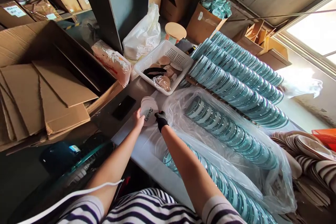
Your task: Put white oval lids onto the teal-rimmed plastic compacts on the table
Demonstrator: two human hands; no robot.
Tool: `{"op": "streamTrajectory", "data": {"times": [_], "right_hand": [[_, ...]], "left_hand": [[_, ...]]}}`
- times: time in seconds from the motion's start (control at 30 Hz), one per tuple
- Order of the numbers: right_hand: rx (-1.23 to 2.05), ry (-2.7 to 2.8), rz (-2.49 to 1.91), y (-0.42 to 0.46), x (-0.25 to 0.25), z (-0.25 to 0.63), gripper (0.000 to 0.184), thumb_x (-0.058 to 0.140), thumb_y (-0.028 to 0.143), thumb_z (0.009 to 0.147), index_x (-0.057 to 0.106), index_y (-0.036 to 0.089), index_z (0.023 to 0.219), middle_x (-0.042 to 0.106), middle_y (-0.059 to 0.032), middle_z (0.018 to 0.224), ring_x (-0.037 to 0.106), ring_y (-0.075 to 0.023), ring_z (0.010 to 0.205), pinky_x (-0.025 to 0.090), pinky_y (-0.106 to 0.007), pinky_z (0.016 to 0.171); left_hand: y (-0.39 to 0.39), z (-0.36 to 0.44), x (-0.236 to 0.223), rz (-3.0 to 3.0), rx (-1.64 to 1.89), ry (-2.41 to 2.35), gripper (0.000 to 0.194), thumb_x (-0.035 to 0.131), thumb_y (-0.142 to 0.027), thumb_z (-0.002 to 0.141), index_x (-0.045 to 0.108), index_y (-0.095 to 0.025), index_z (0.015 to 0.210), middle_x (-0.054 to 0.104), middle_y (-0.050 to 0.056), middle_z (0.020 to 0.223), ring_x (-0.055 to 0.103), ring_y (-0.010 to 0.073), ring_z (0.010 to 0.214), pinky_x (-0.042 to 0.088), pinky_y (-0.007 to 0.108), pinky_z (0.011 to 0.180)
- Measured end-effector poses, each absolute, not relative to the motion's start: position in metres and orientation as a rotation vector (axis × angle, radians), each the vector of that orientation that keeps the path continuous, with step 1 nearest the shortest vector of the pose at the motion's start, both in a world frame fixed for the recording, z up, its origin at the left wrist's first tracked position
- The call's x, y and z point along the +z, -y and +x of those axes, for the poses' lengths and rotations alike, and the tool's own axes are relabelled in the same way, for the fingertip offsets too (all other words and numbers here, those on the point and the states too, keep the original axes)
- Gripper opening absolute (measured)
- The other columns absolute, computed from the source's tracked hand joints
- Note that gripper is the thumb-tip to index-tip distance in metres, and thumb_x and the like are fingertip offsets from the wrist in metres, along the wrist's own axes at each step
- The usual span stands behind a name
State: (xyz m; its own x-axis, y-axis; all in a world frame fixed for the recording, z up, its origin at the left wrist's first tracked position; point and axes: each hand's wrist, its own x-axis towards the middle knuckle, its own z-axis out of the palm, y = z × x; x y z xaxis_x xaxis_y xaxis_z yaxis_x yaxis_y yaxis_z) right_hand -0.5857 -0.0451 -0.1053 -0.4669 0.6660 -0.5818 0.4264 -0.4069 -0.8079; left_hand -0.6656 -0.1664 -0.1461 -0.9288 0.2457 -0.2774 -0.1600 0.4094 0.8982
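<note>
Between my two hands is a small stack of round, pale pink discs (149,113), the top one printed with black lettering that reads "beauty". My bare left hand (139,118) grips the stack's left edge, thumb on top. On the opposite edge, my right hand (161,119), in a black dotted glove, pinches the discs. Just beyond them stands a white perforated plastic basket (181,56) with more pinkish discs (164,82), black strips and clear wrap inside. A dark phone-like slab (124,107) lies left of my left hand.
Long rows of clear, glass-like round pieces (236,87) fill the right side, some under plastic film (178,101). Open cardboard boxes (63,94) stand at left. Behind the basket are a white bag (143,36) and a round stool (175,30). A white cable (76,196) crosses my left arm.
</note>
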Motion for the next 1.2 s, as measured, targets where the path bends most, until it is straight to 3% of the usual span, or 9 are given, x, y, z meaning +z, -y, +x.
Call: {"op": "streamTrajectory", "data": {"times": [0.27,0.53,0.77,0.9,1.0,1.1,1.2], "right_hand": [[2.069,1.296,-1.601,0.046,-0.092,-0.586,0.048,0.063,0.036,0.053,0.051,0.018,0.096,0.059,0.0034,0.074,0.055,-0.0123,0.066,0.048,-0.027,0.066],[2.049,1.232,-1.668,0.054,-0.092,-0.583,0.033,0.062,0.03,0.057,0.053,0.018,0.086,0.054,0.005,0.063,0.05,-0.0113,0.057,0.041,-0.024,0.055],[2.097,1.19,-1.602,0.07,-0.078,-0.581,0.04,0.063,0.02,0.065,0.054,0.016,0.103,0.066,-0.0026,0.092,0.06,-0.0129,0.076,0.051,-0.026,0.074],[1.893,1.815,-1.615,0.068,-0.047,-0.577,0.035,0.056,0.019,0.079,0.056,0.015,0.114,0.067,-0.008,0.106,0.062,-0.0167,0.087,0.051,-0.031,0.082],[1.35,2.741,-1.206,0.072,-0.016,-0.566,0.03,0.052,0.02,0.088,0.062,0.018,0.116,0.066,-0.0108,0.116,0.059,-0.0236,0.106,0.047,-0.037,0.092],[0.911,3.227,-0.754,0.084,-0.002,-0.552,0.031,0.046,0.021,0.093,0.066,0.022,0.117,0.066,-0.0113,0.116,0.056,-0.0262,0.11,0.046,-0.04,0.093],[0.885,3.319,-0.6,0.098,-0.01,-0.541,0.039,0.052,0.021,0.091,0.063,0.023,0.128,0.063,-0.0109,0.123,0.055,-0.0255,0.114,0.044,-0.039,0.097]], "left_hand": [[0.164,-0.664,-0.135,0.012,1.486,-2.264,0.055,0.058,-0.011,0.066,0.061,-0.018,0.121,0.056,0.015,0.126,0.051,0.0315,0.125,0.036,0.048,0.115],[0.169,-0.663,-0.138,0.09,1.492,-2.264,0.047,0.061,-0.013,0.065,0.064,-0.022,0.112,0.059,0.011,0.123,0.051,0.0324,0.125,0.036,0.053,0.114],[0.161,-0.649,-0.143,0.082,1.51,-2.225,0.052,0.058,-0.013,0.065,0.064,-0.023,0.116,0.056,0.011,0.135,0.047,0.0323,0.133,0.032,0.053,0.118],[0.166,-0.647,-0.129,0.016,1.583,-2.23,0.072,0.053,-0.013,0.071,0.046,-0.022,0.142,0.048,0.011,0.148,0.042,0.0279,0.14,0.034,0.048,0.118],[0.185,-0.647,-0.11,0.037,1.754,-2.29,0.071,0.041,-0.016,0.082,0.032,-0.021,0.152,0.04,0.01,0.157,0.039,0.0211,0.144,0.038,0.038,0.116],[0.208,-0.64,-0.097,-0.041,1.849,-2.313,0.057,0.026,-0.023,0.092,0.045,-0.018,0.145,0.05,0.01,0.149,0.046,0.0195,0.139,0.043,0.035,0.111],[0.223,-0.623,-0.093,-0.192,1.835,-2.269,0.05,0.028,-0.032,0.094,0.067,-0.015,0.119,0.066,0.012,0.13,0.057,0.0219,0.128,0.045,0.036,0.107]]}}
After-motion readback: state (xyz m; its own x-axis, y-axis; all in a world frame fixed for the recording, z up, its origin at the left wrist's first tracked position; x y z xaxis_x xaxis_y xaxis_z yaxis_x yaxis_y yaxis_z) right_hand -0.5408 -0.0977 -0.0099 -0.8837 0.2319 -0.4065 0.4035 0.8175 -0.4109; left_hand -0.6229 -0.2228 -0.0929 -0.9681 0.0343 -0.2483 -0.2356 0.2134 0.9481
